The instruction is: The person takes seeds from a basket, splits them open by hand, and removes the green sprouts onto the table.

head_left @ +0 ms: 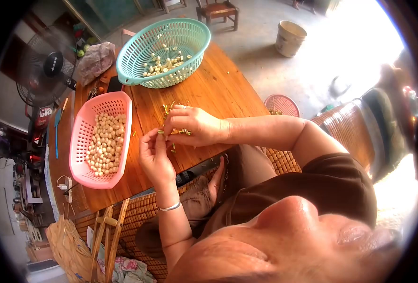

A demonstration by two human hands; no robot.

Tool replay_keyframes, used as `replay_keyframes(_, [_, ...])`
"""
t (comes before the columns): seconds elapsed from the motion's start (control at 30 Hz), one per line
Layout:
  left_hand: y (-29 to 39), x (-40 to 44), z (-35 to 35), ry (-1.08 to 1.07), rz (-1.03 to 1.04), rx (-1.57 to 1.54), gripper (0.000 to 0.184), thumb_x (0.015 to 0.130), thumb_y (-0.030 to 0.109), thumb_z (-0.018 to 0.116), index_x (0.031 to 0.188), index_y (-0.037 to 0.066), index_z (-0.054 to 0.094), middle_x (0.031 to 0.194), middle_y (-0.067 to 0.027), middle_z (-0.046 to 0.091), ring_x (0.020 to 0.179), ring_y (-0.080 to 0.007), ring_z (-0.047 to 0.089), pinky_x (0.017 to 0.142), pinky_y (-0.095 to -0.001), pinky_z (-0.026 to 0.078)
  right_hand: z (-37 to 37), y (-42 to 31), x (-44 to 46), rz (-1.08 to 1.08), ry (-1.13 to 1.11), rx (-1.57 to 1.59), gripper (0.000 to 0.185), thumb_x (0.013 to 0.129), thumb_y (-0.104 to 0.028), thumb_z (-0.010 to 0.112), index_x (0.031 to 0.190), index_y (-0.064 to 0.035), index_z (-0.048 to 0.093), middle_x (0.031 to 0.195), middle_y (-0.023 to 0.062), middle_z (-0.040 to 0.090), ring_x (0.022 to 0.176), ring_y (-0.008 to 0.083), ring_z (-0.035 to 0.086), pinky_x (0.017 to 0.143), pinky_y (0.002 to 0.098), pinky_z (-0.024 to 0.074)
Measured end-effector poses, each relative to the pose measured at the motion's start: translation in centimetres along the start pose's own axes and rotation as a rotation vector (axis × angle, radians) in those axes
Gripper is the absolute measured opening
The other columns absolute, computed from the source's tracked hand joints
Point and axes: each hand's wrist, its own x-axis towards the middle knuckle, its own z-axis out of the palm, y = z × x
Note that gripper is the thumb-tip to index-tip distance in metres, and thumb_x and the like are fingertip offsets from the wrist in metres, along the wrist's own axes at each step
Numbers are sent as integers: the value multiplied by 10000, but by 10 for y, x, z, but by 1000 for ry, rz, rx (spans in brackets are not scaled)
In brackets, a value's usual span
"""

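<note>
My left hand [156,155], with a silver bangle at its wrist, pinches a small pale-green lotus seed [160,132] between thumb and finger. Against it, my right hand [190,125] has its fingers curled and closed, a ring on one of them; what those fingers grip, if anything, is hidden. Thin green and yellow shreds [184,132] lie on the wooden table under and beside my hands. To the left, a pink basket [78,139] contains many round, cream-coloured lotus seeds [106,146]. A teal basket [124,63] farther back holds paler seeds [164,66], some apparently split.
The wooden table [213,89] carries a crumpled plastic bag [96,61] at its far left. A fan [51,66] stands beyond it. On the floor are a pail [290,38], a wooden chair [218,10] and a red round basket [283,104].
</note>
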Motion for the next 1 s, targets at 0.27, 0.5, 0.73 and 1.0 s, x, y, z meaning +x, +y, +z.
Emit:
replay_keyframes(0.27, [-7, -3, -3, -56, 21, 170, 153, 991, 75, 581, 1118, -9, 592, 1013, -64, 667, 865, -107, 632, 764, -249, 532, -7, -2, 0, 207, -15, 106, 143, 815, -72, 727, 940, -51, 661, 913, 113, 644, 887, 307, 628, 742, 387, 534])
replay_keyframes(0.5, [-3, -3, -1, -83, 43, 167, 139, 974, 43, 603, 1100, -14, 624, 975, -73, 680, 835, -113, 652, 752, -253, 547, -12, -1, 6, 361, -151, 259, 135, 838, -71, 696, 928, -17, 611, 879, 112, 640, 821, 265, 625, 660, 357, 510])
replay_keyframes(0.73, [2, 1, -3, -123, -54, 13, 183, 976, 126, 630, 1110, 2, 628, 977, -52, 690, 834, -116, 661, 739, -250, 546, -9, 4, 2, 288, -173, 236, 117, 861, -17, 662, 929, -25, 567, 884, 85, 598, 799, 205, 622, 690, 315, 488])
replay_keyframes(1.0, [2, 2, -4, -90, -66, 6, 171, 968, 114, 639, 1100, 6, 621, 964, -51, 685, 825, -112, 661, 725, -243, 537, -9, -2, 7, 240, -118, 23, 119, 837, -41, 676, 911, -32, 584, 882, 106, 625, 838, 285, 643, 671, 378, 534])
